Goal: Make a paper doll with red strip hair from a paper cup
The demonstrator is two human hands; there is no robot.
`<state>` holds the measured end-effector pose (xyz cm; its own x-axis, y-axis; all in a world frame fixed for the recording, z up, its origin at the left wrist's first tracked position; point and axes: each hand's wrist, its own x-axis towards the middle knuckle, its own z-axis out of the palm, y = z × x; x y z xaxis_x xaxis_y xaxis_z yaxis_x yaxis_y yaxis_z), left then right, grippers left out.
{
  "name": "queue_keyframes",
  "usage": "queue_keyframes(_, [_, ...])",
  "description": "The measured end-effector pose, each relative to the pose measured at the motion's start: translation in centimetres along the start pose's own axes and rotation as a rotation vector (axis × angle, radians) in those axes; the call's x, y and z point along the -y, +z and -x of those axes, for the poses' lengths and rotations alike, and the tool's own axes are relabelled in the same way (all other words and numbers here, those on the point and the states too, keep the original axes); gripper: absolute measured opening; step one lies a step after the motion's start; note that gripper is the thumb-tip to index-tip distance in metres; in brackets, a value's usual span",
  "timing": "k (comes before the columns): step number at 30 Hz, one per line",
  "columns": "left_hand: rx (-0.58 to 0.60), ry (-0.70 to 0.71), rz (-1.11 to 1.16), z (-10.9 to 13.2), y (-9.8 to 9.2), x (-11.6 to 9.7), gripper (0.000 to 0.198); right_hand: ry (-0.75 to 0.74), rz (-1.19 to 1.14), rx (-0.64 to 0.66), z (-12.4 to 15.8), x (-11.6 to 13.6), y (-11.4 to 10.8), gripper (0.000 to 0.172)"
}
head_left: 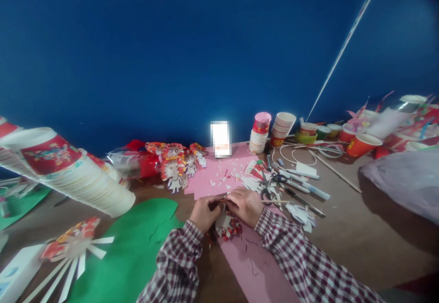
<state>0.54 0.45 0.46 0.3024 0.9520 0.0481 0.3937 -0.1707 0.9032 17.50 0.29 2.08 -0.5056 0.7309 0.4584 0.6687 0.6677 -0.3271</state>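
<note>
Both hands meet at a small paper craft [230, 226] with a white round middle and a red and orange curled fringe. My left hand [205, 212] pinches its upper left edge between thumb and fingers. Close beside it, my right hand [245, 204] has its fingers closed on the top edge of the same piece. The fingertips hide part of that edge. Below the hands lies a pink paper sheet [255, 262] with thin dark scraps on it. Several finished-looking paper lion figures [175, 168] with similar fringes stand beyond my left hand.
Scissors [265, 195], pens [315, 190] and a cut-out white paper figure [302, 215] lie right of my hands. Paper cup stacks [259, 134] stand at the back. Left are green paper [137, 243], leaning cups [92, 179] and a paper piece with white strips [77, 246].
</note>
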Motion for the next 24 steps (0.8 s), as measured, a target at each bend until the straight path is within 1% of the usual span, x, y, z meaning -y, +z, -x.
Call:
queue_keyframes(3, [-0.024,-0.029,-0.02,0.02,-0.01,0.06,0.028,-0.011,-0.004,-0.018,-0.02,0.02,-0.01,0.008])
queue_keyframes(7, [-0.013,-0.045,-0.038,0.04,-0.05,-0.3,0.025,-0.012,-0.01,-0.029,-0.01,0.03,-0.06,0.009])
queue_keyframes(11, [-0.03,-0.065,-0.07,0.07,-0.13,-0.48,0.032,-0.003,0.011,-0.012,0.01,0.15,-0.09,0.009])
queue_keyframes(16, [-0.041,-0.083,-0.048,0.1,-0.13,-0.38,0.03,0.011,0.022,0.013,0.02,0.34,-0.12,0.01])
queue_keyframes(21, [-0.068,-0.074,-0.025,0.02,-0.06,-0.44,0.027,0.066,0.017,0.031,0.07,0.35,-0.06,0.014])
queue_keyframes(24, [-0.063,-0.064,-0.004,-0.02,-0.06,-0.38,0.026,0.101,0.008,0.047,0.11,0.38,-0.07,0.012])
